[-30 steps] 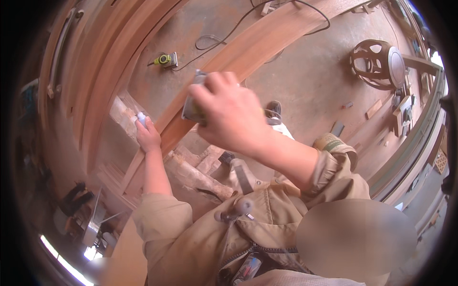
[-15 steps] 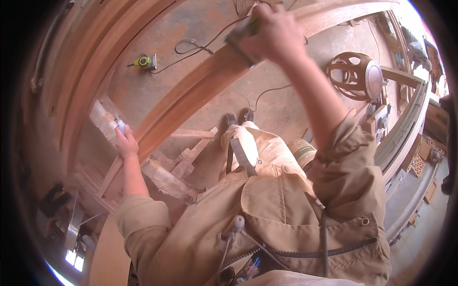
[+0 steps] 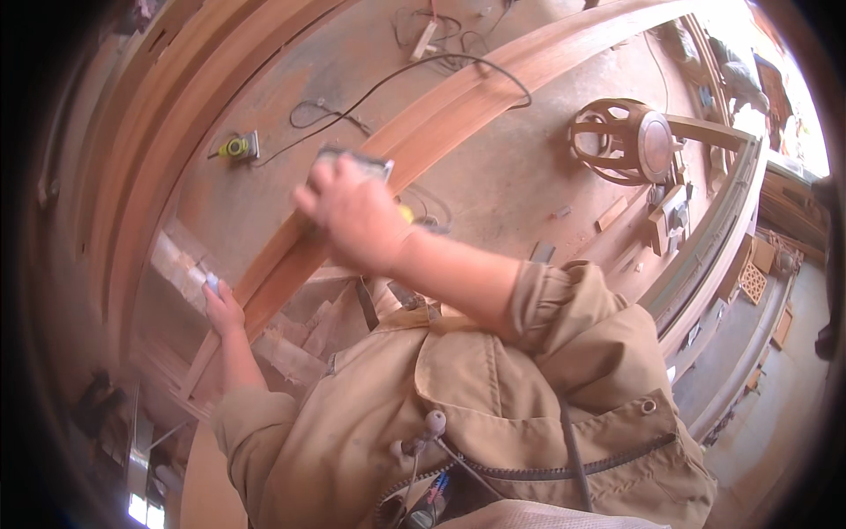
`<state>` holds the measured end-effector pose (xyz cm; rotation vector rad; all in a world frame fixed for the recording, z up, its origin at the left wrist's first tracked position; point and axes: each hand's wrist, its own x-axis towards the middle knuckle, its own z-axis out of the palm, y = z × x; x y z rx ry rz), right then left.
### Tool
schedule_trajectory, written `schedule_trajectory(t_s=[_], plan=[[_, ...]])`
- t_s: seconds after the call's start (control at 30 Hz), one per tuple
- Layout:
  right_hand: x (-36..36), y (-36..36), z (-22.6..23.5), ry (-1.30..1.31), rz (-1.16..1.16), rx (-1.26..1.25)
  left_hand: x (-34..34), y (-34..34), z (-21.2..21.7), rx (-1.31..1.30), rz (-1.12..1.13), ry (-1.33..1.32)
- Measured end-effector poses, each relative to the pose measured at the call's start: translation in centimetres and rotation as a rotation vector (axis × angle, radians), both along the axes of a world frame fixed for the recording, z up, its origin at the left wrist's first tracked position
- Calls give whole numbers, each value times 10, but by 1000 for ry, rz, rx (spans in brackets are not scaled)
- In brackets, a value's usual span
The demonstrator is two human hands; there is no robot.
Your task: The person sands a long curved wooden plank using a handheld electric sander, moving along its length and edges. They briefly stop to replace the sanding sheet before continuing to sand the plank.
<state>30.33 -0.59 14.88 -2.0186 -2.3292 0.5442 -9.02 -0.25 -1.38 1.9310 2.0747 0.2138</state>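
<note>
A long reddish-brown wooden board (image 3: 432,132) with a lengthwise groove runs from the lower left to the far right. My right hand (image 3: 361,216) is closed on a sander (image 3: 381,167), whose flat pad lies on the board left of its middle. Motion blurs the hand, and its back covers most of the sander. At the board's near left end is my left hand (image 3: 226,310), its fingers closed round a small pale blue and white object (image 3: 212,282) whose kind I cannot make out.
A second green sander (image 3: 236,147) sits on the floor at the left, near tall stacked boards (image 3: 145,132). Its black cord (image 3: 397,75) loops across the board. A barrel-shaped wooden stool frame (image 3: 621,141) lies at the right. Wooden supports (image 3: 295,348) stand below the board.
My right hand has swept the sander along the board from the far right back toward the lower left. My left hand stays by the near end, still holding the pale object.
</note>
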Motion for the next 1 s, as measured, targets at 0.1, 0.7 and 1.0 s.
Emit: schedule_trajectory(t_s=[0.1, 0.7, 1.0], plan=[[14, -8, 6, 198, 60, -60, 6, 0, 7, -90, 33, 56], [283, -73, 59, 41, -939, 222, 512, 82, 54, 117, -994, -807], [305, 28, 13, 75, -545, 259, 406, 69, 52, -107, -829, -506]])
